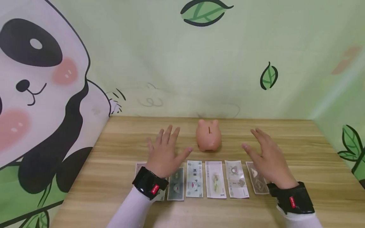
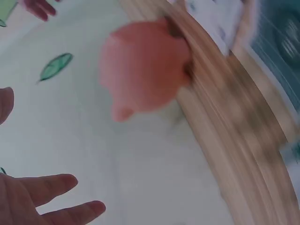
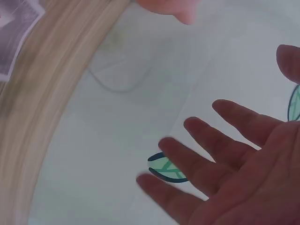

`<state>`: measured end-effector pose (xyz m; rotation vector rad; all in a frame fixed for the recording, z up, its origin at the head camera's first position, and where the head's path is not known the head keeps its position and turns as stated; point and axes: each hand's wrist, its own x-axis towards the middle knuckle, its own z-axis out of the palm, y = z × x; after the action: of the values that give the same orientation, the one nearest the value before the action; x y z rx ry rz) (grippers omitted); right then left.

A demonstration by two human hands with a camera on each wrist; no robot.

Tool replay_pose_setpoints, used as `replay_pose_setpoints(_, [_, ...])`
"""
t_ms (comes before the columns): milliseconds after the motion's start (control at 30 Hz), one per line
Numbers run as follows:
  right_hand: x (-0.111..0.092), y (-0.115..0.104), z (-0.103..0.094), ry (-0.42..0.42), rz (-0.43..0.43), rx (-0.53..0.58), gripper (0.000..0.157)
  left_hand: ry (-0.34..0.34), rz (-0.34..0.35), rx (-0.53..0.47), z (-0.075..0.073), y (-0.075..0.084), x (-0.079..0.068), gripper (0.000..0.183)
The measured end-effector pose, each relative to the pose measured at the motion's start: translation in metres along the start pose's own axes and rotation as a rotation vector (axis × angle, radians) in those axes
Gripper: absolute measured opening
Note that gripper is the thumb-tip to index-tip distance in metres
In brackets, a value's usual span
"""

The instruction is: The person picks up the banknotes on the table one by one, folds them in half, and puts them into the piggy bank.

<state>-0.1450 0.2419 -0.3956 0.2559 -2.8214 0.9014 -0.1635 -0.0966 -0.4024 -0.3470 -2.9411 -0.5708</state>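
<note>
A pink piggy bank (image 1: 208, 136) with a coin slot on its back stands near the back of the wooden table, between both hands. In front of it lies a row of several paper play banknotes (image 1: 194, 179). My left hand (image 1: 163, 155), fingers spread, is over the left end of the row and partly hides the notes there. Over the rightmost banknote (image 1: 258, 180) my right hand (image 1: 269, 161) is held out with its fingers extended, holding nothing. In the left wrist view, the piggy bank (image 2: 145, 65) appears beyond the fingertips, blurred.
The wooden table (image 1: 114, 202) meets a pale green backdrop (image 1: 159, 57) behind the piggy bank. A large printed panda (image 1: 42, 95) covers the backdrop's left side, with printed leaves (image 1: 269, 76) elsewhere. Each wrist wears a black strap (image 1: 295, 199).
</note>
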Motion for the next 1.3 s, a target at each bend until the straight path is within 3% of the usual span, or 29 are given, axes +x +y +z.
replay_pose_setpoints(200, [-0.011, -0.001, -0.015, -0.073, 0.061, 0.141, 0.067, -0.051, 0.152, -0.334, -0.002, 0.027, -0.006, 0.078])
replay_pose_setpoints(367, [-0.023, 0.004, -0.028, -0.115, 0.102, 0.245, 0.063, -0.205, 0.216, -0.612, 0.004, 0.055, -0.012, 0.077])
replay_pose_setpoints(533, [-0.032, 0.017, -0.039, -0.168, 0.151, 0.282, 0.064, -0.391, 0.199, -0.685, 0.018, 0.087, -0.016, 0.077])
replay_pose_setpoints(700, [-0.044, 0.037, -0.044, -0.218, 0.237, 0.315, 0.07, -0.52, 0.194, -0.75, 0.041, 0.12, -0.016, 0.076])
replay_pose_setpoints(833, [-0.053, 0.056, -0.046, -0.273, 0.338, 0.338, 0.076, -0.602, 0.148, -0.884, 0.059, 0.145, -0.013, 0.071])
replay_pose_setpoints(1000, [-0.066, 0.079, -0.047, -0.33, 0.421, 0.361, 0.08, -0.674, 0.026, -1.101, 0.079, 0.176, -0.006, 0.065])
replay_pose_setpoints(1300, [-0.078, 0.108, -0.04, -0.337, 0.452, 0.38, 0.078, -0.678, -0.277, -1.526, 0.114, 0.215, -0.005, 0.06])
